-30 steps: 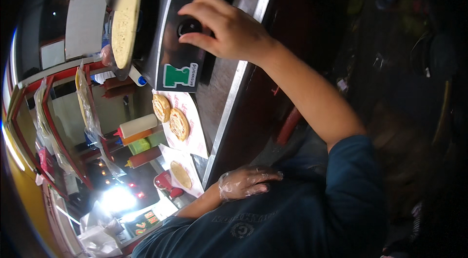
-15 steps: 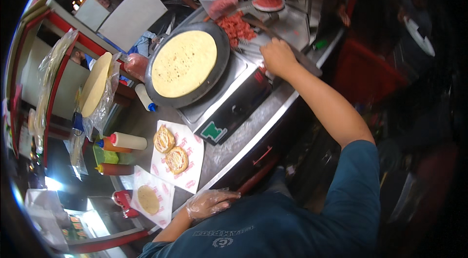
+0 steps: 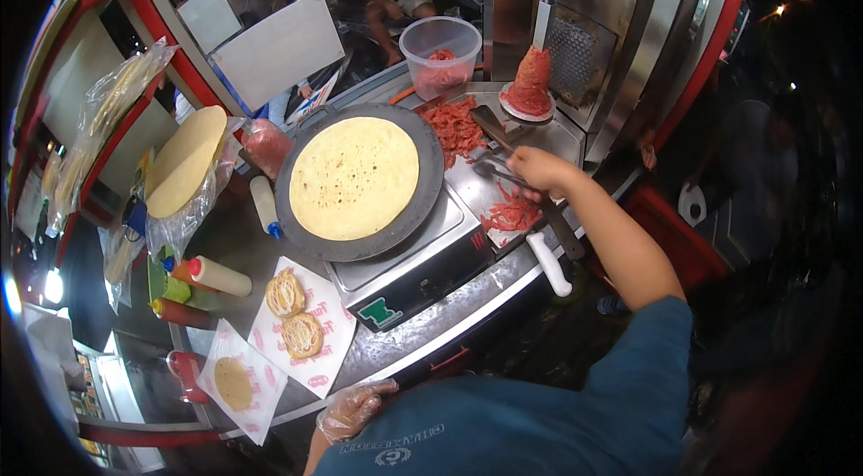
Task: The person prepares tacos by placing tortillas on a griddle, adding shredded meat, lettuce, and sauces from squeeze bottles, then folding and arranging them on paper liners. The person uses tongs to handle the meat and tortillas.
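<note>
Over the steel tray point(image 3: 465, 182), near a round translucent tub point(image 3: 415, 53) of shredded red meat point(image 3: 443, 75), the bare right hand point(image 3: 542, 172) clasps slender tongs point(image 3: 501, 173), the plastic-gloved left hand point(image 3: 353, 410) hanging slack-fingered by the counter point(image 3: 388, 346).

The flatbread point(image 3: 355, 177) is being carried by the griddle point(image 3: 431, 166), which is being supported by the stove point(image 3: 422, 280); to their right, chopped meat point(image 3: 452, 127) is being held on the tray point(image 3: 463, 179) (the tub point(image 3: 417, 52) is being kept behind the meat, the meat cone point(image 3: 530, 82) to the tub's right), and tongs point(image 3: 500, 175) are being held over the tray by the right hand point(image 3: 543, 172). Left of the stove, two buns point(image 3: 301, 335) are being borne by a paper sheet point(image 3: 334, 320), with bottles point(image 3: 220, 277) being kept farther left
</note>
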`<state>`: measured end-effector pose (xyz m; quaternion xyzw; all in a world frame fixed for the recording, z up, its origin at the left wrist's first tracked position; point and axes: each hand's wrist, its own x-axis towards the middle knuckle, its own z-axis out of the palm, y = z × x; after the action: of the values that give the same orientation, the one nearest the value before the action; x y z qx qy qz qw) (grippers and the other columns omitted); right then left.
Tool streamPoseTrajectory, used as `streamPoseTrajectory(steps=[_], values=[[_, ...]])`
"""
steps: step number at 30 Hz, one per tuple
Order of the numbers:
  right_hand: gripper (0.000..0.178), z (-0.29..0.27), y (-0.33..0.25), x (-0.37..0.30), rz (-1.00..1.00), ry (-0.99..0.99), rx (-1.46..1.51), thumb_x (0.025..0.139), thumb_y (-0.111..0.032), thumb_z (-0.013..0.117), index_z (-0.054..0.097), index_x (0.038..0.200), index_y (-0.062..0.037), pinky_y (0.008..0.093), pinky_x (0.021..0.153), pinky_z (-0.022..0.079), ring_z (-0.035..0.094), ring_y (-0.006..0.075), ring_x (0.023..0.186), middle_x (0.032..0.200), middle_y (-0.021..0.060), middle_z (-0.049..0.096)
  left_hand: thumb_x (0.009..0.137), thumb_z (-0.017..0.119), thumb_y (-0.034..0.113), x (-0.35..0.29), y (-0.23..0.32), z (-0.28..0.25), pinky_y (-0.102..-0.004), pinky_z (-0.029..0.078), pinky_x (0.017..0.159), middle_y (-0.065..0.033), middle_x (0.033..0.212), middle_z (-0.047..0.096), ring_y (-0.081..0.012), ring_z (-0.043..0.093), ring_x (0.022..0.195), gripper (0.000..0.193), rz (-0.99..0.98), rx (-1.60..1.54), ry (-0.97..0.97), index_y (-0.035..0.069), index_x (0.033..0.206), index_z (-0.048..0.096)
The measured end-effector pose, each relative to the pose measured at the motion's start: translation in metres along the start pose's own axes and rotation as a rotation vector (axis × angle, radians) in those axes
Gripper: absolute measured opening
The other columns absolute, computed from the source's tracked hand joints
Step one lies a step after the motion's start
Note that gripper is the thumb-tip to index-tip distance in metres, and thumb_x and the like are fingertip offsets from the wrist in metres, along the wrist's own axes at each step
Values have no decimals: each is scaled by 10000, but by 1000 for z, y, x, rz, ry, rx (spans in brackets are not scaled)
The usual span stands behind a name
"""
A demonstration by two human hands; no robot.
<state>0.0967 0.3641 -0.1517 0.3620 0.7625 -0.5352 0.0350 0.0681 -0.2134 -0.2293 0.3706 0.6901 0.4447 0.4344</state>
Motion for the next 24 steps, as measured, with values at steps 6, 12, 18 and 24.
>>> streamPoseTrajectory(steps=[6,12,18,24], values=[[330,25,-16,87,-235,373,-330,1073,-306,586,695,1017,1,427,593,541,685,286,641,863,177,748,1093,558,362,26,30,-9,-422,500,1103,-180,1348,707,-346,660,1280,440,172,237,-59,28,1354,677],[296,27,-11,49,-512,627,-502,989,-259,673,765,1160,-35,515,865,554,706,479,995,1035,274,738,1096,534,292,-19,-19,-3,-423,521,1078,-159,1249,754,-342,699,1212,366,26,-32,284,37,1287,717],[309,18,-8,43,-658,664,-545,1007,-268,645,747,1172,-28,551,870,538,697,487,997,1015,286,730,1150,422,343,-81,-52,-11,-364,536,987,-110,1138,768,-236,719,1083,446,-235,232,570,30,1197,736],[370,21,-16,44,-628,675,-731,1031,-285,625,736,1216,16,528,876,547,721,466,1013,1043,305,732,1106,534,190,-125,-92,-47,-405,591,867,-103,1063,786,-308,746,965,255,-48,285,861,43,1121,742]])
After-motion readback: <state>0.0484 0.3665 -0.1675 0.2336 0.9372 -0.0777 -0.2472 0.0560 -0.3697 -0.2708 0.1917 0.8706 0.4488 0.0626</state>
